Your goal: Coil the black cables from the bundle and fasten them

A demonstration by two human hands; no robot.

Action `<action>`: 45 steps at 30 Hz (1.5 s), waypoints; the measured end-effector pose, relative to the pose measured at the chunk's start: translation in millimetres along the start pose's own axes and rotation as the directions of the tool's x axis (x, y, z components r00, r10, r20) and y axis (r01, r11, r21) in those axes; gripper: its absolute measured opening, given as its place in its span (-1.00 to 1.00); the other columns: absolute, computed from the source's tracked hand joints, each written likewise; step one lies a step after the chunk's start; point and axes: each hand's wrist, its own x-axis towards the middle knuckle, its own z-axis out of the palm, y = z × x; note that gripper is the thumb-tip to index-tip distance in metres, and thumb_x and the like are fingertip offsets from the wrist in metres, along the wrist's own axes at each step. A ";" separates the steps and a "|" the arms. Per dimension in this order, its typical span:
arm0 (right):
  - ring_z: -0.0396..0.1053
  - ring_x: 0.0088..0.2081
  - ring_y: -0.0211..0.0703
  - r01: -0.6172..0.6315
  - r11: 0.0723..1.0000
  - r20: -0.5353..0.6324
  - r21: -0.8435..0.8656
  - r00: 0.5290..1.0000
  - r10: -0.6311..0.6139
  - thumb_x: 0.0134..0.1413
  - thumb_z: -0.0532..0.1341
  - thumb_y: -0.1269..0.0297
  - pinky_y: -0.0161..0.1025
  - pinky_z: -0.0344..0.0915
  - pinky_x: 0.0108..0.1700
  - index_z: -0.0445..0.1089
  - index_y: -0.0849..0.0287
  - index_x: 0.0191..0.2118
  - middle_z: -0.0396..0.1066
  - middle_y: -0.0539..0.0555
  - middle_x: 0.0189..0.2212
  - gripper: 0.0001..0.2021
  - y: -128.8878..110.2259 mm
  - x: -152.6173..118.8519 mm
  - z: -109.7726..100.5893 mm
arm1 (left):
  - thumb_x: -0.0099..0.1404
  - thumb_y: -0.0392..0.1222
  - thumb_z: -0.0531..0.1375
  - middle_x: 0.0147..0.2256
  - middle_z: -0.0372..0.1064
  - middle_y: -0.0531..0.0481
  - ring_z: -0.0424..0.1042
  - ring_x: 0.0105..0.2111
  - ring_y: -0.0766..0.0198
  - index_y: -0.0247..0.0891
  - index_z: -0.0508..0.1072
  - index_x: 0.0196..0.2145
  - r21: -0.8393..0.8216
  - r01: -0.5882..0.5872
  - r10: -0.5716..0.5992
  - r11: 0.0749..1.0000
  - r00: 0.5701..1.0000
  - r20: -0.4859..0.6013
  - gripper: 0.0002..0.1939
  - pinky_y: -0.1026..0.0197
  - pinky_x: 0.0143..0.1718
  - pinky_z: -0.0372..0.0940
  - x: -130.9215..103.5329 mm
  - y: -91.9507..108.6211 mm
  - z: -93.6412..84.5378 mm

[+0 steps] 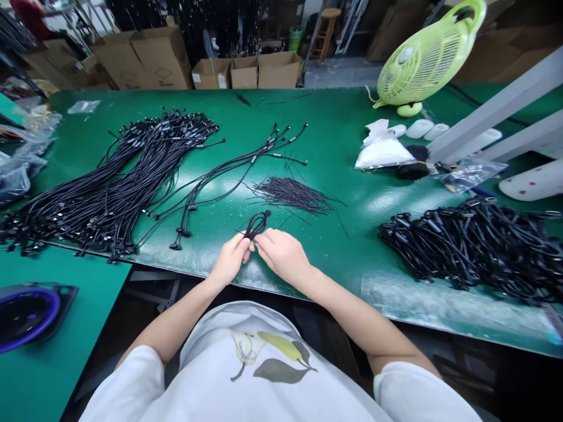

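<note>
A black cable, folded into a small looped bundle, is between my hands above the front edge of the green table. My left hand is closed around its lower part. My right hand presses in from the other side with pinched fingers; what exactly its fingertips grip is hidden. Just beyond lies a loose pile of thin black ties. Several straight cables stretch out to the left of that pile. A large heap of uncoiled cables covers the table's left part. Bundled cables are piled at the right.
A light green fan stands at the back right. Near it are a white bag, white rolls and slanted white metal bars. Cardboard boxes stand behind the table. Clear plastic bags lie far left.
</note>
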 end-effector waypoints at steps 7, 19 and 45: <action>0.30 -0.14 -0.08 0.642 0.725 0.266 -0.248 0.765 -0.586 0.25 -0.05 0.51 -0.11 0.18 -0.13 0.39 0.30 -0.24 0.39 0.19 -0.21 -0.73 1.6 13.6 -23.0 | 0.11 -0.11 0.19 -0.66 0.07 0.19 0.03 -0.61 0.42 -0.29 0.33 -0.46 0.120 0.285 -0.304 0.951 0.930 0.204 -0.82 0.30 -0.55 -0.05 -0.6 -8.3 -12.7; 0.11 -0.41 -0.04 0.719 0.618 0.498 -0.318 0.681 -0.536 0.10 -0.03 0.56 -0.13 -0.01 -0.42 0.41 0.24 -0.40 0.15 0.13 -0.51 -0.72 -19.0 9.3 -24.5 | -0.10 -0.11 0.27 -0.62 0.03 0.20 0.00 -0.62 0.48 -0.26 0.24 -0.56 -0.019 0.488 -0.461 0.872 0.836 0.298 -0.73 0.34 -0.58 -0.09 -13.4 -8.9 -9.6; 0.36 -0.40 -0.23 -0.398 0.794 0.264 0.460 0.915 0.305 0.27 0.02 0.26 -0.33 0.19 -0.32 0.36 0.17 -0.46 0.42 0.00 -0.46 -0.70 -1.3 20.2 13.0 | 0.39 0.11 0.00 -0.01 0.33 -0.11 0.19 0.11 0.10 -0.22 0.56 -0.15 0.217 -0.295 0.283 0.931 0.955 0.086 -0.55 0.09 0.22 -0.02 0.6 21.0 -37.0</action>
